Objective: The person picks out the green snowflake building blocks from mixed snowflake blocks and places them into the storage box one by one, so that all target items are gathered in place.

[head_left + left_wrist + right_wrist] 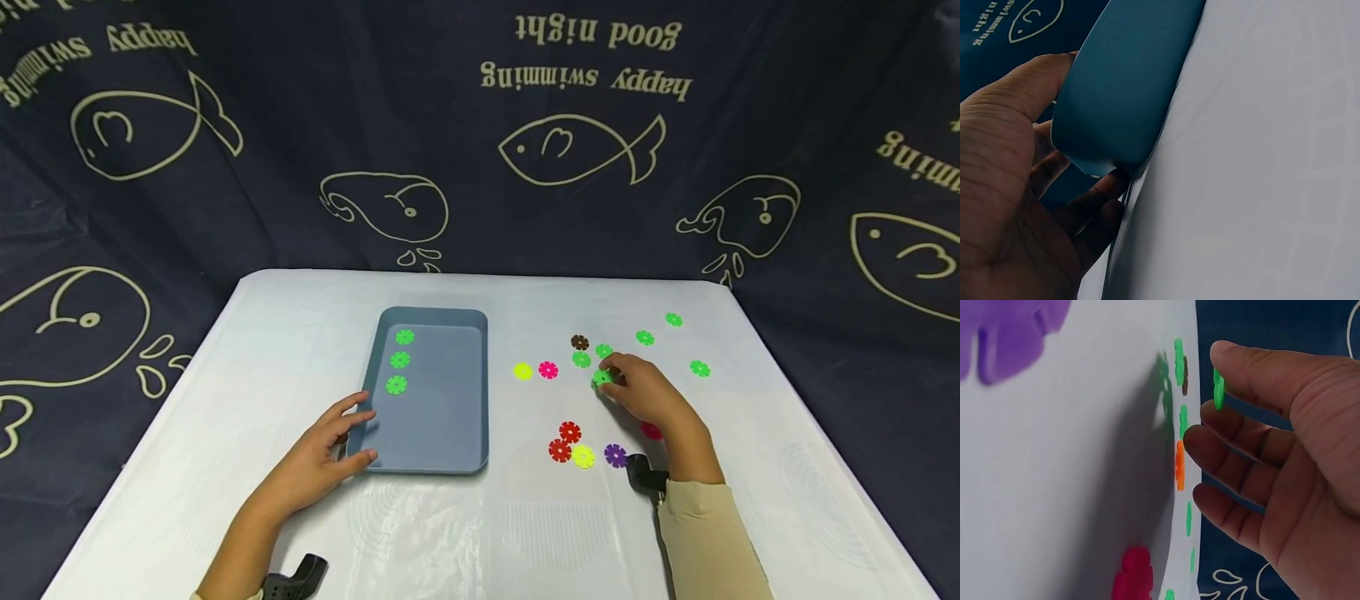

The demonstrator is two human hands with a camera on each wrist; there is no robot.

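Observation:
A blue-grey tray (442,417) lies at the middle of the white table with three green flakes (400,359) in a row along its left side. My left hand (352,435) grips the tray's near left corner, thumb on the front rim and fingers on the left edge. The left wrist view shows that tray (1129,81) corner between thumb and fingers of the left hand (1054,159). My right hand (618,379) pinches a green flake (602,377) just above the cloth, right of the tray. In the right wrist view the green flake (1218,387) stands on edge in the right hand (1225,394).
Loose flakes lie right of the tray: brown (579,342), several green (645,337), yellow (522,371), pink (548,370), two red (569,432), another yellow (582,457), purple (615,455). A red one (651,431) is partly hidden by my wrist. Dark fish-print cloth hangs behind the table.

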